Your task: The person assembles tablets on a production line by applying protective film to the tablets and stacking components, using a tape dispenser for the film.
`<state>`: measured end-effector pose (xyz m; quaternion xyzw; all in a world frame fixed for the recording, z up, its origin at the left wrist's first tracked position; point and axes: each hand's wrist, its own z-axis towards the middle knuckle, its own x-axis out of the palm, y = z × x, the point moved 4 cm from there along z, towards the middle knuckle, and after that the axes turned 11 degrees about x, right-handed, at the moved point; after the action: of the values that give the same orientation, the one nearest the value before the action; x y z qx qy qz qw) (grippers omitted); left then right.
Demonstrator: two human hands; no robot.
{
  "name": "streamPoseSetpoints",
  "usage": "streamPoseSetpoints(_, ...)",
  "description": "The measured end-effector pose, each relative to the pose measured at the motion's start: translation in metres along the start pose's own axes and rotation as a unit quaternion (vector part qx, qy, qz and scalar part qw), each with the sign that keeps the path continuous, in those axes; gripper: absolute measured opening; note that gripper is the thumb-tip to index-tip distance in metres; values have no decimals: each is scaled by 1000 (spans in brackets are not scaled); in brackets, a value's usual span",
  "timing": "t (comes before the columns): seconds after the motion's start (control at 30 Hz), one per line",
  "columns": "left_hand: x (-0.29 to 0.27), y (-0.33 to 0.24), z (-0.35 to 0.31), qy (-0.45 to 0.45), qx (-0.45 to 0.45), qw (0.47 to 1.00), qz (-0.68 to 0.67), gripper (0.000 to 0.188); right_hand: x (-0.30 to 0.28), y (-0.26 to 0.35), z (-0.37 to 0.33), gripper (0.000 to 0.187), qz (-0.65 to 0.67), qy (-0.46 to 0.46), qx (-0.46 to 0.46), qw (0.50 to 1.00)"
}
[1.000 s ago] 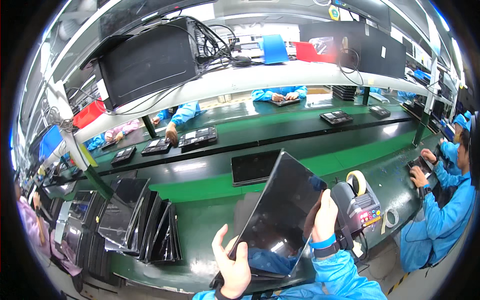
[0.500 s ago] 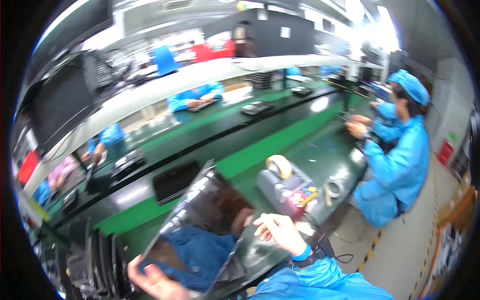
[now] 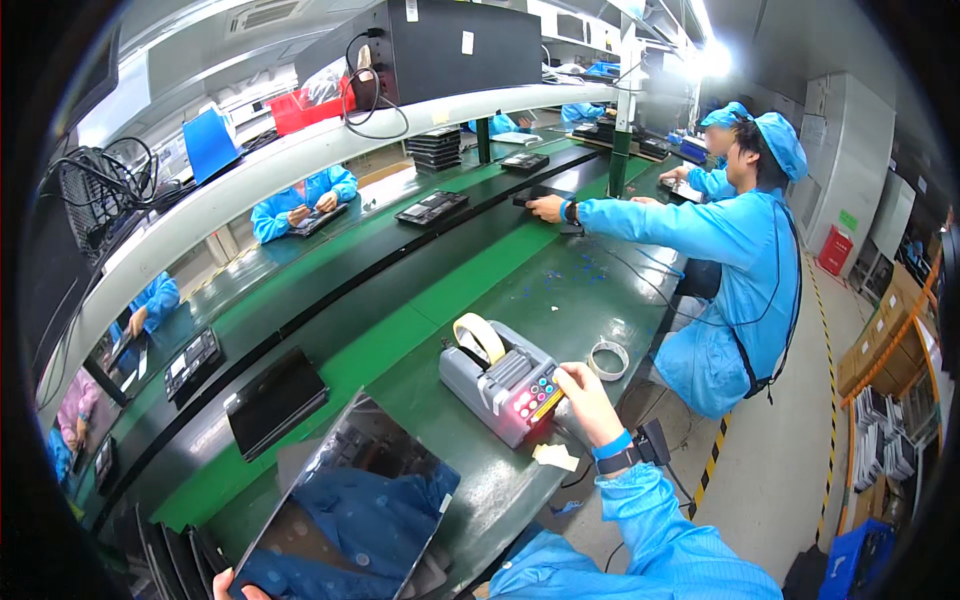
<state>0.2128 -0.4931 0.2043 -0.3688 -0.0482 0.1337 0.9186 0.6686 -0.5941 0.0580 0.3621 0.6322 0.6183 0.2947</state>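
My left hand (image 3: 238,586) grips the lower left edge of a glossy dark screen panel (image 3: 350,510). Only its fingertips show at the bottom of the picture. The tilted panel mirrors blue clothing. My right hand (image 3: 592,402) has its fingers pinched at the front end of a grey tape dispenser (image 3: 490,385), beside its yellow strip. Whatever lies between those fingertips is hidden. A pale yellow tape roll (image 3: 479,338) sits on top of the dispenser, and its buttons glow red.
A loose tape roll (image 3: 608,360) lies right of the dispenser, with a pale paper scrap (image 3: 556,457) in front. Beyond the panel, a black flat device (image 3: 275,402) rests on the dark conveyor (image 3: 370,285). Dark panels (image 3: 165,560) stand lower left. A co-worker (image 3: 735,250) reaches across at right.
My right hand has moved from beside the panel to the dispenser's front, its fingers now pinched. The panel has shifted down and left in view. The nearest co-worker's arm now stretches toward the conveyor.
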Motion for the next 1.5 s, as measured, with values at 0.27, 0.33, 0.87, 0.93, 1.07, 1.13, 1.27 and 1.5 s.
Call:
streamPoseSetpoints(0.27,12,7,5,-1,-24,999,-31,27,9,9,-16,30,39,-38,37,998)
streamPoseSetpoints(0.33,15,9,6,7,-13,1000,-15,26,-1,-14,-22,31,91,-103,42,990)
streamPoseSetpoints(0.87,22,17,-19,129,-82,969,-195,24,73,114,-104,5,-5,87,-148,985)
streamPoseSetpoints(0.93,21,14,-16,140,-74,969,-187,24,127,159,-124,7,-132,361,-246,890)
streamPoseSetpoints(1.07,24,5,-21,187,-101,960,-182,24,216,191,-160,21,-285,496,-468,674)
streamPoseSetpoints(1.13,26,6,-22,200,-78,961,-174,24,227,187,-162,21,-333,532,-464,625)
streamPoseSetpoints(1.27,28,6,-25,200,-99,946,-234,24,233,181,-163,23,-361,543,-476,591)
streamPoseSetpoints(1.5,22,13,-21,198,-102,955,-197,24,236,180,-169,24,-403,344,-538,655)
